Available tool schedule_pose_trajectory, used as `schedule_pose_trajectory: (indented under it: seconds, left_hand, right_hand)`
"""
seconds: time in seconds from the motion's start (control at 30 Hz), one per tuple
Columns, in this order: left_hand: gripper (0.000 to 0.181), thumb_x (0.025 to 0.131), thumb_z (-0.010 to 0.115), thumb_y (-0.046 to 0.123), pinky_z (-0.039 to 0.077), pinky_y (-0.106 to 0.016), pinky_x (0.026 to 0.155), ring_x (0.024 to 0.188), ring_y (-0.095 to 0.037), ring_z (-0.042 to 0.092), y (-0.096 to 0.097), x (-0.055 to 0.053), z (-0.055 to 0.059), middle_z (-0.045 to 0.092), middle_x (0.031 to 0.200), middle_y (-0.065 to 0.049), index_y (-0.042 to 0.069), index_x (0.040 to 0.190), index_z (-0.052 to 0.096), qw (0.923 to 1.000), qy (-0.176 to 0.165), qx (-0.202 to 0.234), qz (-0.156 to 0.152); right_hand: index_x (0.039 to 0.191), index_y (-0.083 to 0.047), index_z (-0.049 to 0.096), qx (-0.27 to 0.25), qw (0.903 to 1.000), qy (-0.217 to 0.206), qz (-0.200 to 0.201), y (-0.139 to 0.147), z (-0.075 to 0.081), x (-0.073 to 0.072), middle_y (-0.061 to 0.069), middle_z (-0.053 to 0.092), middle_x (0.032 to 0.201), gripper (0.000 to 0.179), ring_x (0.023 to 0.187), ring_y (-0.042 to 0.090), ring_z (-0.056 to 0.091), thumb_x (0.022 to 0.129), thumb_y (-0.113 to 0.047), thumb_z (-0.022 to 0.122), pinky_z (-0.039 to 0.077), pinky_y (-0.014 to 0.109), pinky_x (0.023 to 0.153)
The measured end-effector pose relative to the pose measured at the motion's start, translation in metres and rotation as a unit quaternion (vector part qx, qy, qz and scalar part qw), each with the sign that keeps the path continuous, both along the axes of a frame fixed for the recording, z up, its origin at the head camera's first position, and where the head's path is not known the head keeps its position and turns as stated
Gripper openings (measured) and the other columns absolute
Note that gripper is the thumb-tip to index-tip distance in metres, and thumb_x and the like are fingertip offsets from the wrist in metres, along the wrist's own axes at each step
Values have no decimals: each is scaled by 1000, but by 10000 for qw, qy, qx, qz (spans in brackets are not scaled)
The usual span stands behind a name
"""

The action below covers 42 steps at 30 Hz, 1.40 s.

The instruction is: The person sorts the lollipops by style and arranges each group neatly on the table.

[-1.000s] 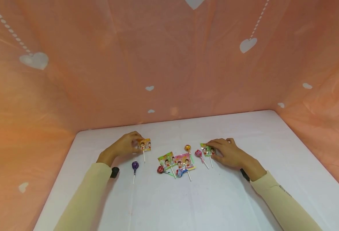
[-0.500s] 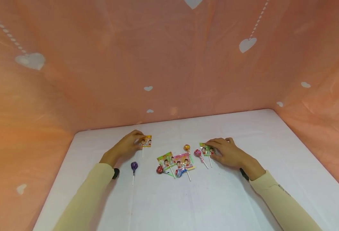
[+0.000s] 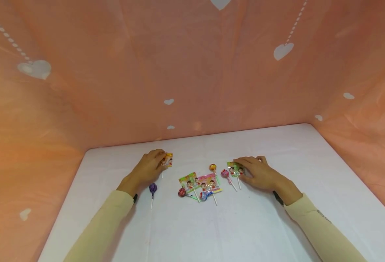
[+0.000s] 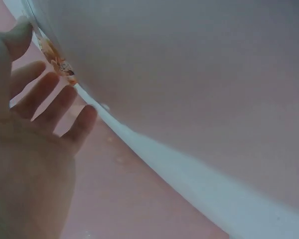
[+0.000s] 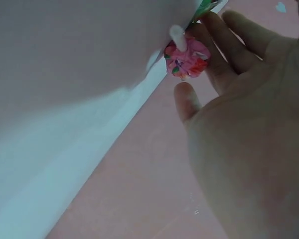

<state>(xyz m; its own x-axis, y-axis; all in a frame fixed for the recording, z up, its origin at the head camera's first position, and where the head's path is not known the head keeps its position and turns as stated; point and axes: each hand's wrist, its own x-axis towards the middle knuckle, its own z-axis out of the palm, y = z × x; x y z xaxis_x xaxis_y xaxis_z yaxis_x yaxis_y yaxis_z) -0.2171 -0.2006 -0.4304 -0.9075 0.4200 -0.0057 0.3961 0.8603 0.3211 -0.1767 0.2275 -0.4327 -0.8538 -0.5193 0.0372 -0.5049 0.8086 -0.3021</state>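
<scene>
My left hand lies against an orange flat-wrapped lollipop at the back left of the table. In the left wrist view its fingers are loosely spread, and the orange wrapper lies flat beyond them. My right hand rests its fingertips on a green flat-wrapped lollipop. Its thumb stands apart from the fingers in the right wrist view, near the round pink lollipop. A purple lollipop lies just in front of my left hand.
Between the hands lie another green packet lollipop, a pink packet lollipop, and round red, blue and yellow ones. An orange-pink curtain surrounds the white table at the back and sides.
The left hand has moved the orange lollipop slightly back and right, then shifted a little over it, its fingers now loose. The right hand has stayed in place on the green lollipop.
</scene>
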Motion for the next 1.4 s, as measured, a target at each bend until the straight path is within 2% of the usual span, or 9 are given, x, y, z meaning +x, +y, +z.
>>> schedule_pose_trajectory:
  seconds: [0.13, 0.3, 0.47, 0.63, 0.73, 1.0, 1.17, 1.4]
  left_hand:
    - [59, 101, 55, 34, 27, -53, 121, 145, -34, 35, 0, 0, 0, 43, 151, -15, -1, 147, 44, 10000, -74, 38, -52]
    - [55, 103, 53, 28, 27, -52, 122, 144, -34, 33, -4, -3, -2, 41, 150, -15, -3, 147, 43, 9987, -318, 389, -20]
    - [50, 102, 53, 18, 28, -52, 121, 143, -34, 33, -7, -3, -5, 39, 150, -17, -4, 146, 44, 9971, -386, 649, -22]
    - [49, 101, 56, 18, 29, -52, 121, 143, -34, 34, -7, -4, -5, 41, 149, -15, -3, 144, 47, 9957, -460, 780, 189]
    - [49, 101, 57, 20, 28, -51, 121, 144, -33, 34, -6, -4, -5, 42, 149, -14, -2, 144, 48, 9954, -498, 762, 306]
    - [47, 100, 58, 18, 31, -49, 120, 137, -28, 36, -4, -5, -7, 44, 143, -11, -2, 142, 51, 9979, -139, 599, 184]
    - [48, 101, 57, 21, 32, -49, 120, 133, -26, 38, -2, -4, -7, 45, 139, -9, 1, 144, 50, 9982, -194, 454, 326]
    - [49, 100, 57, 27, 33, -51, 118, 133, -28, 38, -3, -5, -10, 46, 139, -9, 3, 143, 52, 9975, -182, 517, 438]
  right_hand:
    - [146, -16, 48, -43, 10000, -13, -2, 1, -1, -1, 9, 50, 148, 59, 139, 29, 43, 94, -37, 64, 24, 54, 107]
    - [142, -16, 54, -79, 9999, 52, 73, 1, -1, -1, 8, 52, 145, 54, 137, 28, 44, 93, -36, 64, 25, 54, 105]
    - [141, -15, 54, -139, 9998, 37, 99, 1, -2, -2, 8, 51, 145, 54, 137, 28, 44, 93, -35, 65, 24, 54, 105]
    - [144, -14, 52, -132, 9998, 84, 85, 1, -5, -4, 9, 49, 146, 57, 137, 28, 44, 93, -36, 66, 25, 53, 105]
    - [144, -13, 51, -86, 9998, 132, 87, 0, -6, -4, 9, 49, 145, 58, 136, 29, 44, 93, -36, 66, 25, 53, 105]
    - [142, -9, 53, 16, 9994, 312, 118, -3, -4, -4, 13, 53, 139, 57, 130, 31, 48, 92, -34, 67, 27, 53, 106]
    - [138, -8, 57, 103, 9991, 411, 92, -6, -3, -4, 12, 58, 132, 55, 124, 29, 52, 91, -35, 69, 28, 50, 105]
    - [129, -9, 64, 353, 9958, 844, 69, -7, -1, -6, 8, 64, 122, 53, 113, 24, 57, 87, -40, 71, 29, 48, 102]
